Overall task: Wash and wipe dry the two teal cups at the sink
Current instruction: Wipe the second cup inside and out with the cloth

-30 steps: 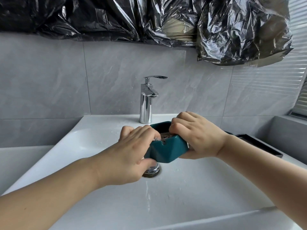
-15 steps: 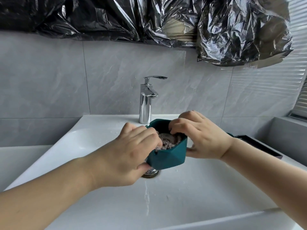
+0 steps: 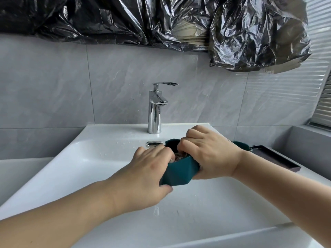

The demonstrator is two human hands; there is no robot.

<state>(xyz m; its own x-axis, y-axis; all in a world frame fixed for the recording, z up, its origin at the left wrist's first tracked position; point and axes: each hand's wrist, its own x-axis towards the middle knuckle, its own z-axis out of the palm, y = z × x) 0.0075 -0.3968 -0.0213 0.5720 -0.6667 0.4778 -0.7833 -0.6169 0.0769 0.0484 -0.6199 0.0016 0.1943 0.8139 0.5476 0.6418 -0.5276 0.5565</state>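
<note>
Nearest the camera, two bare forearms reach forward over the white sink [image 3: 75, 169], whose basin floor carries a few water streaks and droplets. The left hand [image 3: 143, 176] holds a faceted teal cup [image 3: 179, 171] above the basin, thumb under its lower edge and fingers curled over the near rim, so this grip is clamped on the cup. The cup is tilted, its mouth turned up and away from the camera. The right hand [image 3: 209, 154] holds the same cup from the other side: its palm and thumb lie against the cup's right wall while its bent fingers [image 3: 186, 145] dip into the mouth, pressing on a grey-brown cloth or scrubber [image 3: 177, 158] of which only a small patch shows; its exact kind cannot be told.

Just behind the right wrist, a sliver of a second teal cup [image 3: 241, 144] shows at the sink's right edge, next to a dark rectangular tray [image 3: 279, 158] on the bench. Beyond the hands, a chrome overflow slot [image 3: 154, 144] sits in the back wall of the basin, and a chrome faucet [image 3: 155, 108] stands upright on the rear deck, with no water visible from its spout. Grey tiles [image 3: 53, 95] cover the wall behind, and crumpled black plastic sheeting [image 3: 143, 20] hangs across the top.
</note>
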